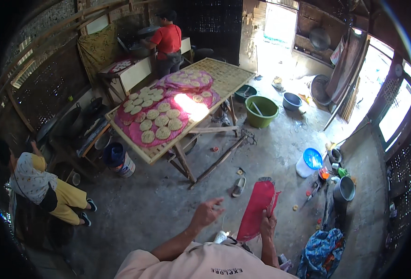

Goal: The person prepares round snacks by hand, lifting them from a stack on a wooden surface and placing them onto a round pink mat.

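Note:
My right hand (268, 224) is closed on the frayed edge of a long red cloth (256, 211). The cloth hangs flat in front of me, a dark patch at its far end. My left hand (208, 212) is raised to the left of the cloth, apart from it, with its fingers spread and nothing in them. Farther off, round flat pale cakes (162, 121) lie in rows on pink cloths (182, 111) over a woven bamboo table (224, 74). Sunlight glares on part of them.
A person in red (168, 42) stands beyond the table; another in yellow trousers (70, 193) is at left. Green basin (262, 113), blue-lidded bucket (309, 162), metal pot (344, 189) and blue cloth bundle (322, 253) stand at right. A sandal (238, 187) lies ahead.

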